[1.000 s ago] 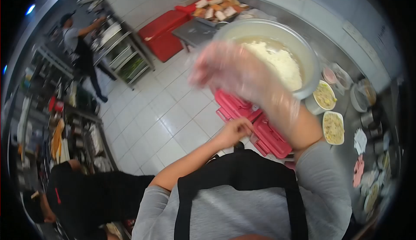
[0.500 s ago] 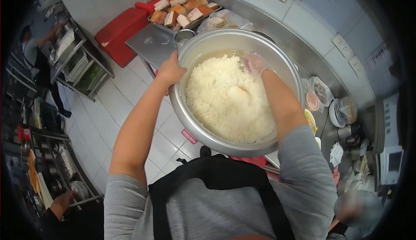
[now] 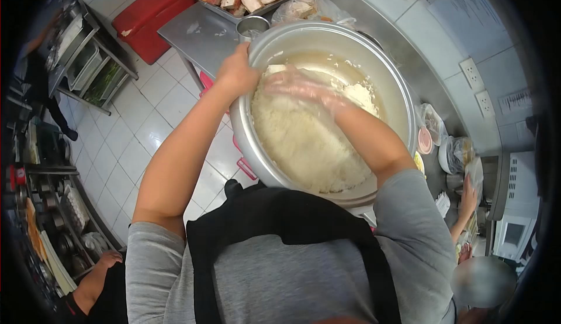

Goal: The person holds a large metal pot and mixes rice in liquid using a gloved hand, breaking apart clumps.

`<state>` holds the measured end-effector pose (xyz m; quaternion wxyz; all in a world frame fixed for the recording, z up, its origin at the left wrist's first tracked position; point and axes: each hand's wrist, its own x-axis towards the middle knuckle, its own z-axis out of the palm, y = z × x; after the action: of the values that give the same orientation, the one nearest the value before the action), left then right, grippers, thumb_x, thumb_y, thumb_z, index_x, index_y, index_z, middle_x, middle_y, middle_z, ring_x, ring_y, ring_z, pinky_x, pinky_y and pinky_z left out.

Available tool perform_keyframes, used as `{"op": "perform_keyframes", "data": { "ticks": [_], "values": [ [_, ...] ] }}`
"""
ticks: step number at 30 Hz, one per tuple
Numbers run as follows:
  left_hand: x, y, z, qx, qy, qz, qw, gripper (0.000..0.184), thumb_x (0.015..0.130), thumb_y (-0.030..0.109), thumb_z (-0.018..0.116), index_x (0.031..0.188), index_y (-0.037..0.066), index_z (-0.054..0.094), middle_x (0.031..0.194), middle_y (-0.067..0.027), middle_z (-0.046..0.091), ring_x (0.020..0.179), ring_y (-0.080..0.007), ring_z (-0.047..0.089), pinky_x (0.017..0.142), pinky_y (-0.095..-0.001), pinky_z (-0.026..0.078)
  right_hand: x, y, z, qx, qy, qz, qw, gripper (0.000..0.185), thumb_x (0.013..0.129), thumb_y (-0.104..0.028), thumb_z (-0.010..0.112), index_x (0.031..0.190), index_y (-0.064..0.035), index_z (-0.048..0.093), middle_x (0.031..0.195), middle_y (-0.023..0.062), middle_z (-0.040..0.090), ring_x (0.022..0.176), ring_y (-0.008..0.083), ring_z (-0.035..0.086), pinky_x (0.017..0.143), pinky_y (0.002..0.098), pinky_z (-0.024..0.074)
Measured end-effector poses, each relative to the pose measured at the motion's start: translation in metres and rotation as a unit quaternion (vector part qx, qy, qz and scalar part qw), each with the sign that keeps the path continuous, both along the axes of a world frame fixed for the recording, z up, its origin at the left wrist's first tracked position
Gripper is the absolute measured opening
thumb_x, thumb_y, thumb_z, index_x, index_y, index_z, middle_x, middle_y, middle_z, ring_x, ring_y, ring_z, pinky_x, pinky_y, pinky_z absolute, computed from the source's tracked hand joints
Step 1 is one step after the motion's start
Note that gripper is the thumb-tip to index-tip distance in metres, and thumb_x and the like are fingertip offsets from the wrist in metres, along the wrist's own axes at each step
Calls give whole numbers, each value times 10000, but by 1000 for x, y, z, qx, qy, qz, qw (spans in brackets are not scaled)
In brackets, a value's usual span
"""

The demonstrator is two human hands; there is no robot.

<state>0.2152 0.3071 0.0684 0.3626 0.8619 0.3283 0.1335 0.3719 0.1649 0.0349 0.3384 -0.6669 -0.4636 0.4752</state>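
Rice and basin: the rice [image 3: 298, 143] is lying inside a wide metal basin [image 3: 398, 113], spreading below the right hand and towards the person; a tan, nearly bare patch of the basin floor is showing just beyond that hand.
Red box: the lidded box [image 3: 146, 17] is standing on the floor, beyond and to the left of the left hand.
Meat tray: the meat pieces [image 3: 251, 1] are sitting on a tray beyond both hands, well apart from the rice.
Hands: the two are working apart, on different parts of the basin.
Left hand: it [image 3: 238, 74] is clamping the basin's rim; a firm hold there is likely bracing the basin against pushes, and an even grip is suiting the wide rim.
Right hand: it [image 3: 295, 84] is wearing a clear glove and touching the rice; motion is blurring its fingers, so whether they are curling or spreading, one cannot tell. Loose, low strokes are probably sparing the grains and avoiding spills.
Metal cup: the cup [image 3: 253, 26] is standing just beyond the left hand, so elbow and wrist are needing care there.
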Motion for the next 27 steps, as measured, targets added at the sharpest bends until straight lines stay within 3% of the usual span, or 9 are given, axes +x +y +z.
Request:
{"op": "perform_keyframes", "data": {
  "ticks": [3,4,11,14,17,19,21,23,27],
  "values": [
    [5,7,-7,-14,-28,-10,999,671,749,155,654,1347,-10,399,1188,-271,582,1122,-378,566,961,-392,433,-53,-23,17,36,-403,74,912,439,863,-426,590,1254,-226,591,1413,148,410,1275,347,399,1078,442,323],
    [6,9,-2,-21,-22,-12,999,657,750,146,646,1340,-14,405,1191,-270,580,1128,-379,561,961,-394,433,-67,-31,25,38,-398,135,907,440,857,-406,592,1260,-229,586,1420,157,399,1287,362,382,1085,457,309],
    [39,18,5,70,98,-46,992,513,769,106,570,1259,-1,460,1234,-222,573,1140,-344,569,942,-423,462,-92,-112,74,-21,-248,150,957,398,858,-220,633,1245,-141,588,1403,141,452,1331,263,376,1090,408,333],
    [40,11,16,80,130,-52,987,493,785,104,553,1256,2,451,1257,-215,558,1142,-340,571,942,-430,465,-17,-122,58,-68,77,-136,985,350,886,-263,627,1201,-110,614,1151,88,655,1037,214,618,937,383,472],
    [43,15,10,81,117,-51,988,489,783,111,556,1250,6,455,1222,-211,580,1140,-344,569,943,-420,460,85,-136,15,-120,-346,-250,896,369,892,-296,590,1159,-43,620,1101,123,667,947,249,636,869,367,487],
    [39,18,8,67,96,-69,991,511,781,111,552,1272,17,446,1212,-210,587,1140,-343,569,943,-414,457,142,-158,-42,-132,-554,-136,811,365,906,-327,573,1106,-29,641,1064,123,664,945,220,620,858,338,481],
    [38,25,0,57,69,-75,993,582,768,135,566,1321,37,413,1205,-221,589,1131,-353,569,947,-413,449,143,-152,-42,-155,-517,-221,812,384,922,-355,550,1078,-19,653,1048,118,660,947,206,610,860,327,474],
    [40,32,-13,51,39,-76,995,704,747,183,599,1398,66,359,1200,-245,587,1116,-374,569,956,-418,436,93,-123,-12,-178,-194,-484,835,412,941,-378,520,1074,-12,653,1051,109,654,954,208,608,877,334,467],
    [39,30,-8,35,33,-62,997,676,746,189,622,1373,73,399,1194,-231,597,1115,-372,570,958,-411,436,86,-108,-46,-26,156,-421,893,491,922,-482,520,1085,-41,661,1114,115,641,1004,224,599,904,351,447]
  ]
}}
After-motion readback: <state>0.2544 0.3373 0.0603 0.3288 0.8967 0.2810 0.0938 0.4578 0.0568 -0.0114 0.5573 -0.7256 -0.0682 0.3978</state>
